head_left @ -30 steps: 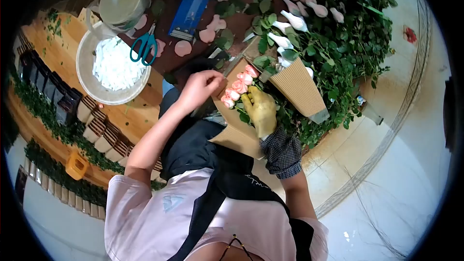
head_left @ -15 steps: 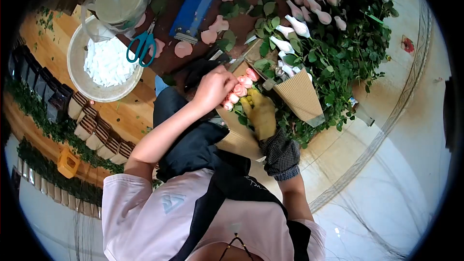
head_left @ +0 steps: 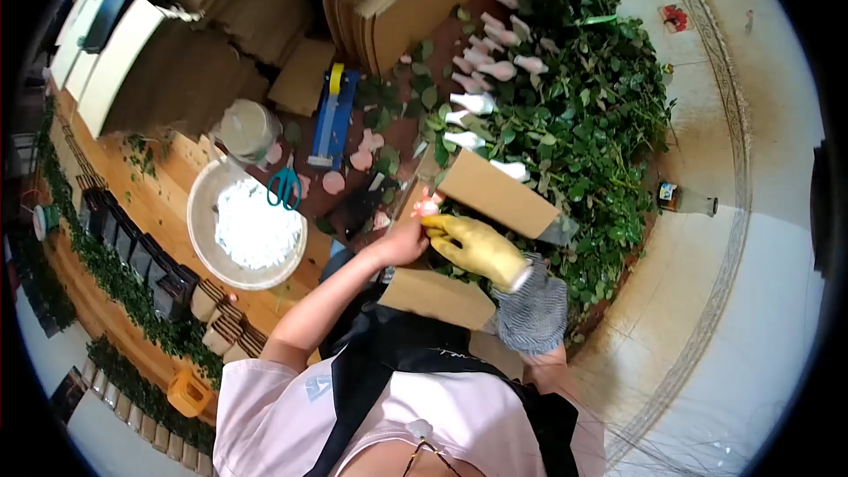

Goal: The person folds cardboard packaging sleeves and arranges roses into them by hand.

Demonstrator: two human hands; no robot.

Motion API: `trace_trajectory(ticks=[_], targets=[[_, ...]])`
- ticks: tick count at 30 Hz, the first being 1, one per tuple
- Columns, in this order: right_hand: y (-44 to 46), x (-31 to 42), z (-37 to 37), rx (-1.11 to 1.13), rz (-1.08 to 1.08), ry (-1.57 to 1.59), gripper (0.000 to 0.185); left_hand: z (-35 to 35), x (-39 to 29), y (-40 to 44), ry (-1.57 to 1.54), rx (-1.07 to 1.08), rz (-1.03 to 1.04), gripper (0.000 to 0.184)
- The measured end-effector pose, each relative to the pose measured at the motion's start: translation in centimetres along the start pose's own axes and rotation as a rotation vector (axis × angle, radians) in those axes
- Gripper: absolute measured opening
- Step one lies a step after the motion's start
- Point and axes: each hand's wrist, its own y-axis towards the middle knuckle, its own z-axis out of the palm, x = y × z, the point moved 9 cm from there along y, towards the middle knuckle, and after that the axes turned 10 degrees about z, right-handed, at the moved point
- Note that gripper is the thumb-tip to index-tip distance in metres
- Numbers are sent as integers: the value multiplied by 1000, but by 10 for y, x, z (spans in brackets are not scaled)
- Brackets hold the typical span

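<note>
A few pink roses (head_left: 427, 205) lie between corrugated cardboard flaps, the upper flap (head_left: 499, 193) and the lower flap (head_left: 437, 298). Just below the blooms is my bare left hand (head_left: 402, 243), its fingers curled closed; what they hold, if anything, is hidden. My right hand (head_left: 477, 250), in a yellow glove with a checked sleeve cover, reaches in from the right. Its fingers are stretched toward the roses and my left fingertips, with thumb and fingers apart. Green leaves show around the gloved hand.
A large leafy pile of roses (head_left: 574, 124) with white and pink sleeved heads lies right. Left are a basin (head_left: 203, 243) of white pieces, teal scissors (head_left: 284, 187), a lidded bucket (head_left: 250, 130) and a blue tool (head_left: 334, 119). Cardboard sheets (head_left: 415, 4) stand behind.
The view has shifted, showing more of the far side. The upper cardboard flap now spreads wider beside the roses. My gloved fingers have straightened, and my left hand sits lower against the blooms.
</note>
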Motion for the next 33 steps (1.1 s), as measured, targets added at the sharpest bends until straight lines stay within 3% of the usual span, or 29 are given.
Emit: trace_trajectory(ticks=[2, 3, 5, 7, 8, 11, 13, 14, 15, 16, 17, 18, 19, 21, 22, 23, 25, 26, 27, 29, 30, 31, 33], targets=[[5, 65, -60, -96, -225, 246, 50, -15, -27, 1, -4, -127, 199, 37], [12, 90, -89, -166, -353, 289, 55, -4, -9, 1, -111, 81, -96, 36], [44, 124, -148, -557, -487, 206, 54, 11, 24, 3, -128, 73, -162, 35], [120, 109, -185, -1025, -372, 94, 59, 7, 19, 7, -22, 85, -117, 38], [153, 107, -186, -1046, -378, 100, 59, 9, 24, 7, -53, 118, -170, 37], [281, 72, -138, -328, 284, 355, 88, 12, 23, 7, -60, 166, -167, 38], [257, 99, -130, -800, 382, 533, 83, 10, 12, 6, -37, 207, -174, 39], [233, 107, -144, -1017, 352, 527, 60, 8, 17, 3, -125, 56, -150, 36], [226, 109, -167, -1010, 8, 588, 39, 8, 16, 3, -92, 77, -157, 38], [225, 96, -184, -830, -241, 909, 26, 7, 11, 2, -51, 81, -122, 39], [149, 121, -219, -1001, -319, 824, 20, 5, 7, 1, -9, 85, -86, 41], [93, 113, -252, -1337, -139, 577, 16, 6, 8, -1, -48, 74, -59, 44], [31, 118, -279, -1465, -154, 523, 14, 7, 5, -1, -53, 121, -28, 47], [-76, 155, -296, -1443, -461, 612, 20, 8, 11, -5, -90, 155, -38, 48], [-112, 167, -292, -1375, -323, 352, 18, 13, 15, -7, -174, 250, -128, 51], [-137, 169, -279, -1290, -182, 106, 16, 11, 12, -9, -331, 200, -154, 45], [-138, 164, -212, -1018, -204, -530, 11, 3, -4, -7, -441, 216, -221, 49], [-135, 154, -167, -858, -243, -770, 12, -12, -28, -16, -475, 185, -405, 50], [-120, 143, -115, -685, -267, -913, 14, -10, -17, -15, -547, 179, -382, 56], [-72, 73, -33, -429, -149, -815, 11, -8, -3, -13, -630, 166, -285, 68], [-44, 40, -8, -287, -27, -793, 10, -2, 13, -14, -681, 202, -334, 76], [-26, 6, 16, -140, 94, -761, 10, -2, 17, -15, -788, 167, -362, 67], [-13, -34, 53, -152, 12, -561, 19, -15, -10, -15, -645, 87, -436, 54]])
